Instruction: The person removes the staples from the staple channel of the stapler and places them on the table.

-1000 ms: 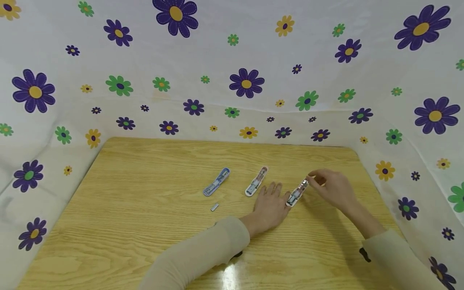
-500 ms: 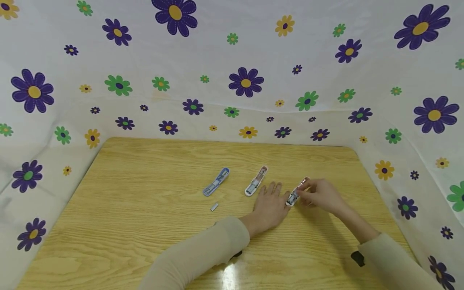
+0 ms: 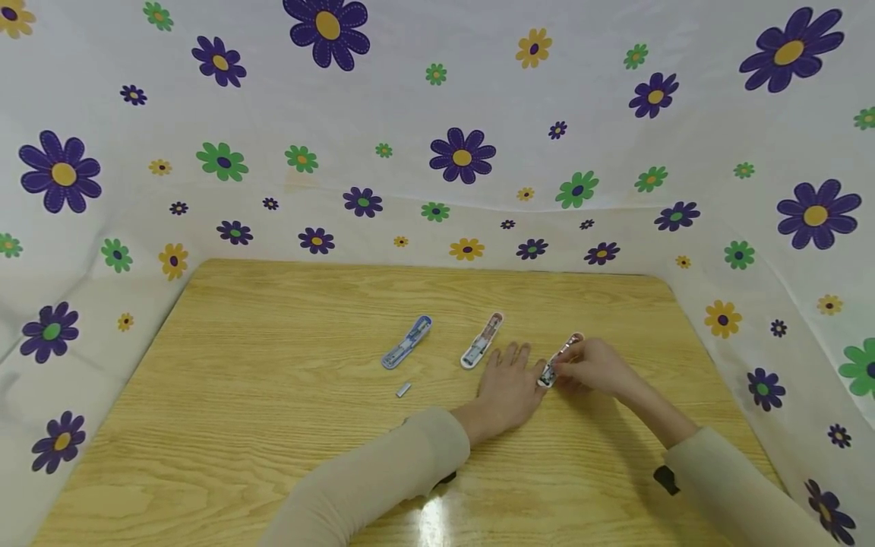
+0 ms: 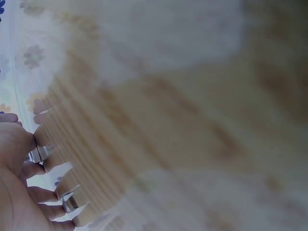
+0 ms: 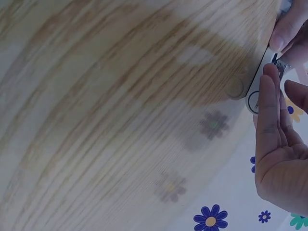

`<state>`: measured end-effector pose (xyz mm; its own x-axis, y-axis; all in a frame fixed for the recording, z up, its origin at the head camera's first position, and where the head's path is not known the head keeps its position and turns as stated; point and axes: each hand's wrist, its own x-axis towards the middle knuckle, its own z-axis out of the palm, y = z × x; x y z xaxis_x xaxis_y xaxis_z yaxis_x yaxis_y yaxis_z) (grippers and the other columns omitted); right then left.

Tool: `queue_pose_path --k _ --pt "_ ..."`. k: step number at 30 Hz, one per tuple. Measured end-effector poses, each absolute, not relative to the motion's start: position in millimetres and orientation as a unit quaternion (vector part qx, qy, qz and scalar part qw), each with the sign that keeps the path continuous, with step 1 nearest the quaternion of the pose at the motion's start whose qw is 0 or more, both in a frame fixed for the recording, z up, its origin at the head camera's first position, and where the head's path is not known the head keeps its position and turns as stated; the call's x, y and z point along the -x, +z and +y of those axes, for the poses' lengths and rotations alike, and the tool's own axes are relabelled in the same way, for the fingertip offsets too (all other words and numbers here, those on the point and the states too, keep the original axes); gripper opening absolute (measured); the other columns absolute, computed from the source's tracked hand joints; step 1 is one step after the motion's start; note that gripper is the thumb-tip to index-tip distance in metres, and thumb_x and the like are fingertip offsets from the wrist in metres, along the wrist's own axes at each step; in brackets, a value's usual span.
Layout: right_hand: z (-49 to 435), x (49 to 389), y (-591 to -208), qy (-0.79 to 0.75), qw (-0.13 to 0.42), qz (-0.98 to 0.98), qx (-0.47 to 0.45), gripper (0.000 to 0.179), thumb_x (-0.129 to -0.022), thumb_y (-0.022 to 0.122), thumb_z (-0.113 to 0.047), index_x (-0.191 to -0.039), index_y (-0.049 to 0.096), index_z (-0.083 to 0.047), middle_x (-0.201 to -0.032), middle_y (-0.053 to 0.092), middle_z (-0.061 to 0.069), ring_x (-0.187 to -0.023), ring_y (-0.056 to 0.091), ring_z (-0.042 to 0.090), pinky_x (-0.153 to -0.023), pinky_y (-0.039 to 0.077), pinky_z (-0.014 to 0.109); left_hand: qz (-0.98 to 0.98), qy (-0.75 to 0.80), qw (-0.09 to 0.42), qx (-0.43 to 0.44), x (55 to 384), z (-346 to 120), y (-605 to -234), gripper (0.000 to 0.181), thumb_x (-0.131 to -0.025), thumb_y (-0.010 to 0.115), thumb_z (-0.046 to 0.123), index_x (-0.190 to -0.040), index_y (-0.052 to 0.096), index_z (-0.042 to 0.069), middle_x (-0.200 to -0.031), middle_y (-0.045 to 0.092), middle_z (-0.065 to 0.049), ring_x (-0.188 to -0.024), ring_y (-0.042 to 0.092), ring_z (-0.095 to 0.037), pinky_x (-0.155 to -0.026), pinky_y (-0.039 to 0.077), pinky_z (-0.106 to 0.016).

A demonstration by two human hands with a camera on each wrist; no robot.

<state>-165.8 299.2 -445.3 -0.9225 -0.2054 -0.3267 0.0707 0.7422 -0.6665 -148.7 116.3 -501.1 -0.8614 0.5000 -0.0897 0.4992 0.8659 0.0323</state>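
Three small staplers lie folded out on the table with their metal insides up. A blue stapler is at left, a white and reddish stapler in the middle. Beside the middle one my left hand rests on the table, fingers spread, its thumb against the near end of the third stapler. My right hand grips this third stapler around its near half, covering much of it. In the right wrist view the right hand's fingertips touch its metal part; the left thumb is just beyond.
A small grey strip of staples lies below the blue stapler. The wood-grain table is bordered at the back and sides by a white flowered cloth.
My right hand has moved from the third stapler's far end down toward its near half, close to the left thumb. The left hand and the other staplers have stayed put.
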Motion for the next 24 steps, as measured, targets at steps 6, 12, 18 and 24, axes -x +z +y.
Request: queue_pose_path --k 6,12,18,24 --pt "298 170 -448 -0.380 0.213 0.900 0.027 0.026 -0.099 0.072 -0.014 -0.108 0.074 0.010 -0.088 0.080 0.015 -0.073 0.078 0.020 -0.065 0.064 0.035 0.965 0.005 0.044 -0.259 149 116 -501 0.054 -0.111 0.038 0.057 -0.161 0.042 0.038 -0.171 0.037 0.001 -0.160 0.035 -0.021 -0.127 0.036 -0.045" --pt "298 173 -448 -0.410 0.240 0.879 0.023 0.023 -0.099 0.071 -0.012 -0.106 0.071 0.010 -0.086 0.080 0.012 -0.071 0.078 0.018 -0.067 0.065 0.035 0.965 0.008 0.047 -0.259 148 115 -500 0.054 -0.111 0.037 0.058 -0.161 0.041 0.038 -0.172 0.037 0.001 -0.161 0.034 -0.021 -0.127 0.036 -0.045" --pt "300 173 -443 -0.434 0.256 0.863 0.023 0.026 -0.100 0.068 -0.011 -0.110 0.070 0.013 -0.083 0.079 0.006 -0.070 0.077 0.014 -0.068 0.065 0.034 0.964 0.010 0.047 -0.262 148 114 -501 0.054 -0.111 0.037 0.057 -0.162 0.040 0.038 -0.172 0.036 0.001 -0.161 0.034 -0.022 -0.128 0.036 -0.045" --pt "313 169 -431 -0.440 0.265 0.858 0.015 0.031 -0.103 0.066 -0.016 -0.113 0.070 0.013 -0.084 0.079 0.003 -0.071 0.075 0.009 -0.071 0.065 0.033 0.964 0.011 0.046 -0.260 148 115 -501 0.055 -0.111 0.038 0.057 -0.162 0.040 0.038 -0.172 0.036 0.001 -0.161 0.034 -0.021 -0.128 0.035 -0.045"
